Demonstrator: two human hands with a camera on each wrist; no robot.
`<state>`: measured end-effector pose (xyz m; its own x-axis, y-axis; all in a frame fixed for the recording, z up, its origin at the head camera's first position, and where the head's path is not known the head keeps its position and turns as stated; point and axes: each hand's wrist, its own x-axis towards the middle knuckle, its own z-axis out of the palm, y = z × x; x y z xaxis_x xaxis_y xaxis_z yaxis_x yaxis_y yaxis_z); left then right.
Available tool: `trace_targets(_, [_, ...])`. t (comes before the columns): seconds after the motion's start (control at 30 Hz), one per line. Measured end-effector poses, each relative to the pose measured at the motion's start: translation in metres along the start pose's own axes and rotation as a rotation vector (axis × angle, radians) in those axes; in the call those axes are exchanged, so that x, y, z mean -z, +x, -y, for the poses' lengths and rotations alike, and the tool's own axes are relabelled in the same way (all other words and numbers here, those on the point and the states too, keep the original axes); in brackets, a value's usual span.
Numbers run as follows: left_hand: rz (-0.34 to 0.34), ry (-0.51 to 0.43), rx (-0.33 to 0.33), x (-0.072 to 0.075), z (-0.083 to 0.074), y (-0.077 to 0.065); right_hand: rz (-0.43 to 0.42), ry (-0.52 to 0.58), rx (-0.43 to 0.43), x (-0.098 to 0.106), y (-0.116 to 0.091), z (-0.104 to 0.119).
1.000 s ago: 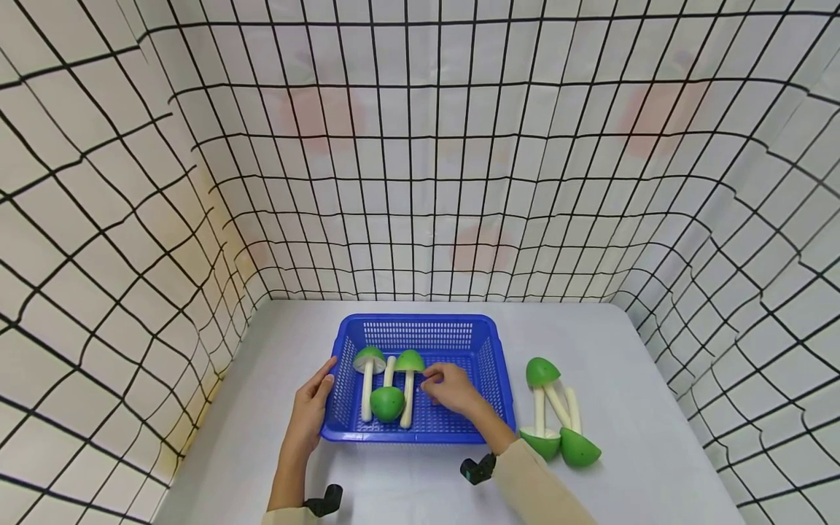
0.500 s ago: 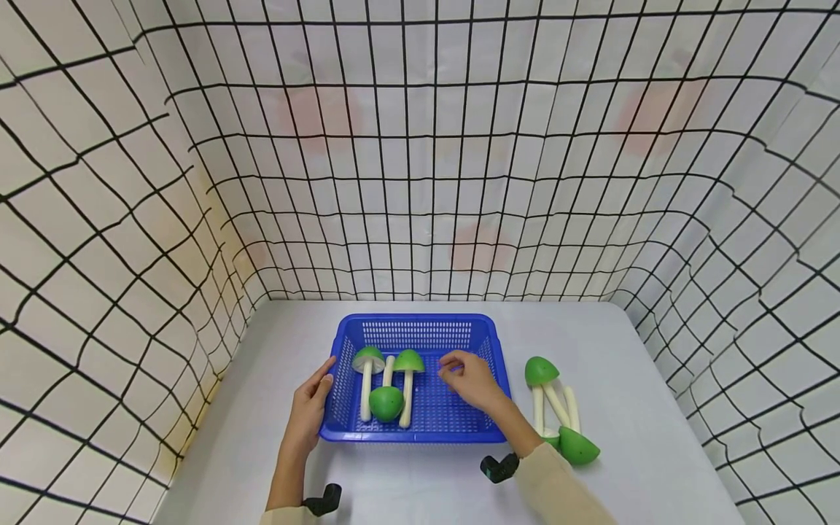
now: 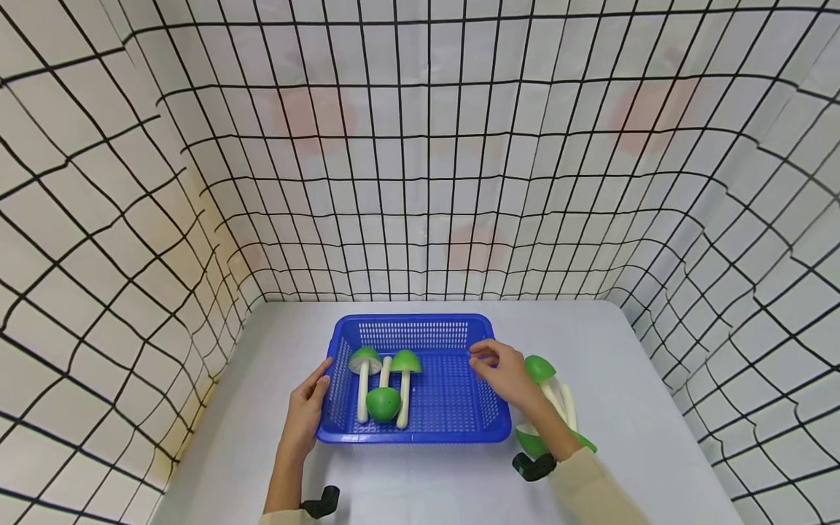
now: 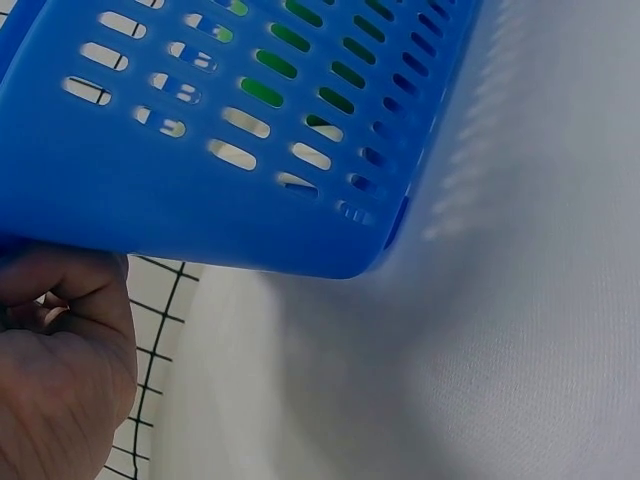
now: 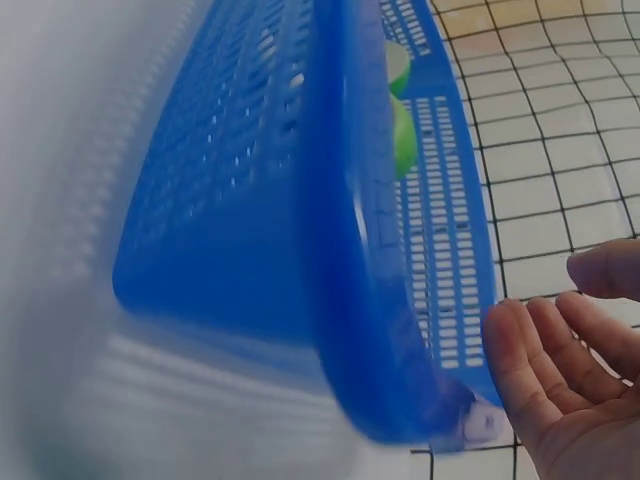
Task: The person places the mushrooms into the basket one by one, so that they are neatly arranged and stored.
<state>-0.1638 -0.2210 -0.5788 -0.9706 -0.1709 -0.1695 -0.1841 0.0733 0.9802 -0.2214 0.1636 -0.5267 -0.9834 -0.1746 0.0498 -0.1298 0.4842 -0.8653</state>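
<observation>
My left hand (image 3: 305,414) grips the left rim of a blue plastic basket (image 3: 413,438), thumb toward the inside; in the left wrist view the curled fingers (image 4: 70,290) meet the basket's rim. Three toy mushrooms with green caps and white stems lie side by side in its left half: the left one (image 3: 363,397) and right one (image 3: 404,397) cap away, the middle one (image 3: 383,405) cap toward me. My right hand (image 3: 504,370) is over the basket's right rim, fingers loosely bent and holding nothing. The right wrist view shows its fingers (image 5: 545,360) beside the basket wall (image 5: 230,240).
On the white table (image 3: 630,408) right of the basket lie more green-capped mushrooms (image 3: 539,368), partly hidden by my right forearm. White walls with a black grid (image 3: 420,182) enclose the table at the back and sides. A black wrist camera (image 3: 534,467) sits on each wrist.
My right hand has moved right, from beside the right-hand mushroom in the basket to over the right rim. The left hand keeps its grip; the mushrooms in the basket stay put.
</observation>
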Motion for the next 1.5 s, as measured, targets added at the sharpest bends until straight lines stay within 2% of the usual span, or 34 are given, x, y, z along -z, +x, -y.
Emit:
trace_targets(0.27, [-0.018,0.012,0.017,0.0,0.004,0.0,-0.038,0.004,0.017,0.025,-0.005,-0.007])
trace_targets(0.57, [-0.005,0.015,0.025,0.0,-0.001,0.0,-0.062,-0.082,-0.059,0.046,-0.015,-0.013])
trace_targets(0.73, [-0.022,0.026,0.012,-0.001,0.002,0.001,-0.081,-0.106,-0.051,0.055,-0.02,-0.019])
trace_targets(0.97, [-0.004,0.023,0.001,0.0,0.002,0.001,-0.09,-0.17,-0.048,0.067,-0.028,-0.032])
trace_targets(1.5, [-0.016,0.038,-0.006,0.0,0.005,0.001,-0.114,-0.213,-0.029,0.084,-0.04,-0.054])
